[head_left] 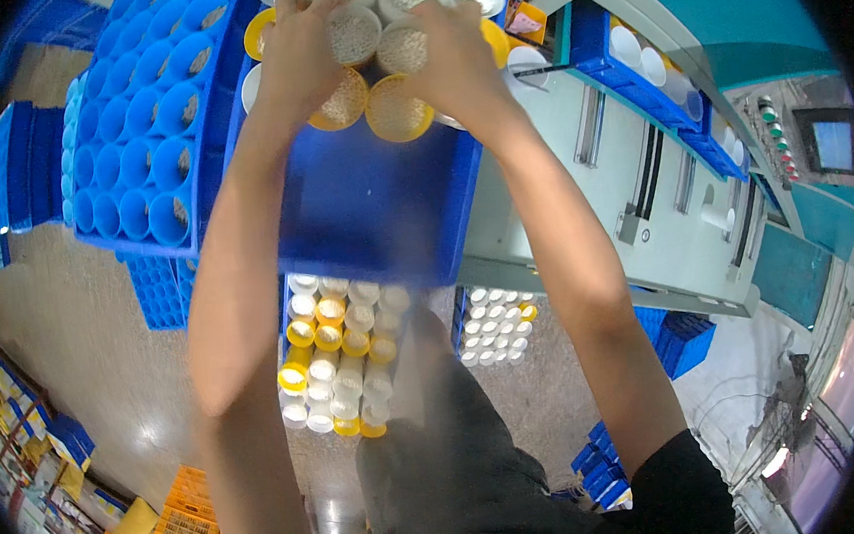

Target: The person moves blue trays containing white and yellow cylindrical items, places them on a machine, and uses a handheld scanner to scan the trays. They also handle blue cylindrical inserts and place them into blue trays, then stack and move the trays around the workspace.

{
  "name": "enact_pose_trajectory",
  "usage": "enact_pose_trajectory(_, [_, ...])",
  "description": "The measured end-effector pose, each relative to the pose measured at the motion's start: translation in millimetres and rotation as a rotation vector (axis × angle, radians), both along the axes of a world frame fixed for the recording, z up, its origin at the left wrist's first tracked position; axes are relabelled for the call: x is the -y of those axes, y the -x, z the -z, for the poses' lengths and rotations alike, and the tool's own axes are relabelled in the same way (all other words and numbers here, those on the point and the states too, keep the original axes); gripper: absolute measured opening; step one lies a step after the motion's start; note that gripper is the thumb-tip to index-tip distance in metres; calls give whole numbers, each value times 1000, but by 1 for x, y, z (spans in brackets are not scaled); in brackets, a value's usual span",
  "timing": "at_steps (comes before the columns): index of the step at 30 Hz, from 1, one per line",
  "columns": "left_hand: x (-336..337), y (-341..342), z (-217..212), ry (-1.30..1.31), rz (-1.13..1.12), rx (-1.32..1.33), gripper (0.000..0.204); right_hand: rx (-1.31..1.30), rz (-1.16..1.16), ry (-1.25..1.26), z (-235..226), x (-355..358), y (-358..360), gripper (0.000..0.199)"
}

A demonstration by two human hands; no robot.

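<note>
Blue tray [367, 211]: cups [400, 108] of whitish pellets [354, 37] at far end; hands [299, 71] [462, 68] half-curled, clasping cups.

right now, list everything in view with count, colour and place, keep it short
pellet-filled cups: roughly a dozen, white and yellow, far end of the tray
shallow tray: one, blue, under the hands
round tubes: many, blue, upper left
crated cups: many, white and yellow, below the tray
smaller-looking cups: many, mostly white, right of the leg
machine bench: one, pale green, right
stacked crates: several, blue, far left
lattice crates: several, orange, lower left
screen: one, dark, far right
floor: one, greyish
trouser leg: one, dark grey, lower centre
left hand, right hand: two, bare, on the pellet-filled cups
</note>
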State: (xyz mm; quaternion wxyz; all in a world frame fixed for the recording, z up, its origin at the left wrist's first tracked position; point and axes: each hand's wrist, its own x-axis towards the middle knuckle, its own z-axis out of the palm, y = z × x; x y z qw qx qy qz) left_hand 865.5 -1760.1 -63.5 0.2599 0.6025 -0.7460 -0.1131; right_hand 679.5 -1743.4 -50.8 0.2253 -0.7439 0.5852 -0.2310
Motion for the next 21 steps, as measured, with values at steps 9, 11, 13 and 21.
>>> enact_pose_trajectory(9, [-253, 6, -146, 56, -101, -204, 53, -20, 126, 18, -149, -243, -23, 78])
enact_pose_trajectory(11, [-311, -3, -158, -18, -98, -213, 48, -82, 156, -64, -165, -302, -32, 76])
enact_pose_trajectory(13, [-361, -12, -156, -138, -92, -245, 46, -67, 187, -191, -164, -353, -42, 78])
enact_pose_trajectory(21, [-430, -50, -10, -360, 18, -221, 57, -64, 70, -207, 25, -433, -60, 76])
